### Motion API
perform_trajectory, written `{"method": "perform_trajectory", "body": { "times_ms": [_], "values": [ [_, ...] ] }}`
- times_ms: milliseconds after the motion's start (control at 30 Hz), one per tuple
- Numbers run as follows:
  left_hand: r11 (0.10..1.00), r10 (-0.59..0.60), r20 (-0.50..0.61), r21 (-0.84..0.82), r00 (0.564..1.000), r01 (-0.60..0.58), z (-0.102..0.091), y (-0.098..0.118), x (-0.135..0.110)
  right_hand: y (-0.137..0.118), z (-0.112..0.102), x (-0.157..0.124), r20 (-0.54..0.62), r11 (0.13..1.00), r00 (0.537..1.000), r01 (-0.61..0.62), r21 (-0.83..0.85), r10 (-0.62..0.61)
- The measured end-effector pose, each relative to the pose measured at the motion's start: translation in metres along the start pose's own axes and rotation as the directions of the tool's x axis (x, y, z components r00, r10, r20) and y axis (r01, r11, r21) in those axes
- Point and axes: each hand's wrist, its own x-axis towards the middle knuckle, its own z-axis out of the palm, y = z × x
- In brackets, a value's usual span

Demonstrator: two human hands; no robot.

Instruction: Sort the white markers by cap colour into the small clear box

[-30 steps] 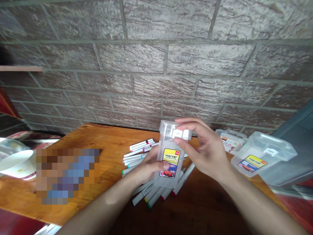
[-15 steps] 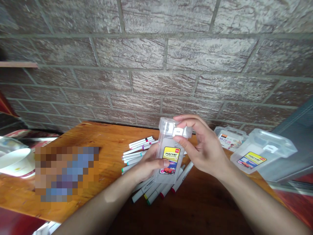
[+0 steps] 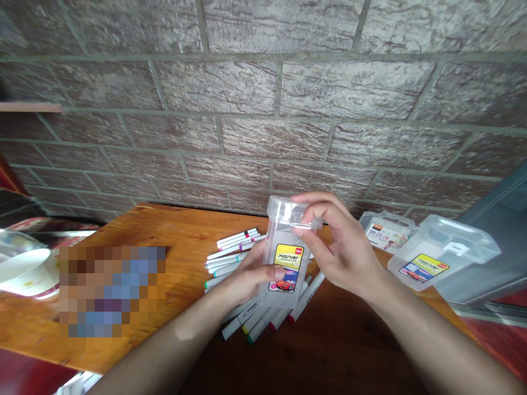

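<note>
A clear plastic marker case (image 3: 284, 236) with a yellow label and a red car picture stands nearly upright between my hands, above the table. My left hand (image 3: 251, 274) is wrapped round its lower body, thumb across the label. At the top, my right hand (image 3: 335, 238) grips the lid by the white front latch, which is flipped outward between thumb and fingers. No markers show inside the case. Behind and below it, several white markers (image 3: 272, 318) with coloured ends lie in a loose heap on the wooden table, partly hidden by the case and my left hand.
To the right lie a second clear marker case (image 3: 442, 249) and a flatter clear case (image 3: 389, 233) with a white label. A white paper cup (image 3: 27, 271) is at the left table edge, near a pixelated patch. The brick wall (image 3: 247, 137) rises behind the table (image 3: 181, 233).
The latch on the case has swung up and outward under my right fingers; before, it lay flat against the front. Both hands otherwise stay nearly in place.
</note>
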Motion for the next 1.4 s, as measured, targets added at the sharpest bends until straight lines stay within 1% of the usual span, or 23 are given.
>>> {"method": "perform_trajectory", "body": {
  "times_ms": [267,400,533,567,633,700,767,800,867,933,967,1000,1067,1133,1200,1333,1400],
  "values": [
    [0.997,-0.05,-0.074,-0.058,0.996,0.046,0.01,0.004,-0.002,0.001,0.001,-0.002,-0.005,0.998,0.999,0.052,-0.043,-0.052],
    [0.997,-0.049,-0.052,-0.067,0.997,0.046,0.009,0.004,-0.002,-0.004,-0.003,0.001,-0.001,0.996,0.997,0.075,-0.048,-0.075],
    [1.0,-0.007,-0.019,-0.021,1.0,0.006,0.006,0.006,0.0,-0.006,-0.011,0.003,0.031,0.996,0.996,0.077,0.054,-0.079],
    [1.0,-0.004,-0.02,-0.01,1.0,0.004,0.006,0.006,0.001,-0.005,-0.014,0.004,0.022,0.994,0.998,0.061,0.093,-0.063],
    [1.0,-0.003,-0.016,-0.001,1.0,0.003,0.006,0.008,0.002,-0.001,-0.017,0.005,-0.042,0.985,0.999,0.005,0.173,0.003],
    [1.0,0.008,0.009,-0.001,1.0,-0.008,0.007,0.01,0.002,0.006,-0.019,0.004,-0.113,0.96,0.987,-0.077,0.27,0.11],
    [1.0,0.009,0.059,-0.007,0.998,-0.009,0.008,0.012,0.002,0.014,-0.019,0.003,-0.129,0.915,0.966,-0.164,0.368,0.224],
    [1.0,0.0,0.079,-0.006,0.997,0.0,0.009,0.012,0.001,0.017,-0.018,0.001,-0.103,0.891,0.955,-0.215,0.4,0.277],
    [1.0,-0.021,0.099,0.009,0.995,0.021,0.011,0.012,-0.001,0.02,-0.017,-0.001,0.004,0.853,0.94,-0.312,0.418,0.341],
    [0.999,-0.033,0.104,0.033,0.994,0.03,0.013,0.012,-0.003,0.02,-0.016,-0.003,0.118,0.85,0.932,-0.362,0.382,0.343],
    [0.999,-0.03,0.101,0.045,0.994,0.025,0.013,0.011,-0.003,0.019,-0.016,-0.004,0.155,0.858,0.93,-0.367,0.36,0.333],
    [0.998,-0.023,0.099,0.054,0.995,0.017,0.014,0.011,-0.004,0.018,-0.015,-0.004,0.168,0.866,0.933,-0.36,0.347,0.32],
    [0.997,-0.014,0.088,0.073,0.996,0.007,0.014,0.012,-0.003,0.016,-0.013,-0.005,0.146,0.872,0.94,-0.341,0.352,0.309],
    [0.996,0.014,0.063,0.091,0.998,-0.02,0.015,0.012,-0.003,0.015,-0.011,-0.006,0.119,0.861,0.941,-0.337,0.381,0.316],
    [0.991,0.054,0.024,0.122,0.998,-0.056,0.016,0.012,-0.003,0.015,-0.009,-0.008,0.12,0.847,0.941,-0.338,0.411,0.317],
    [0.97,0.137,-0.086,0.213,0.987,-0.116,0.019,0.009,-0.005,0.01,-0.007,-0.013,0.179,0.816,0.937,-0.349,0.461,0.299],
    [0.96,0.163,-0.11,0.246,0.98,-0.132,0.02,0.008,-0.007,0.006,-0.007,-0.015,0.216,0.803,0.935,-0.353,0.481,0.282]
  ]
}}
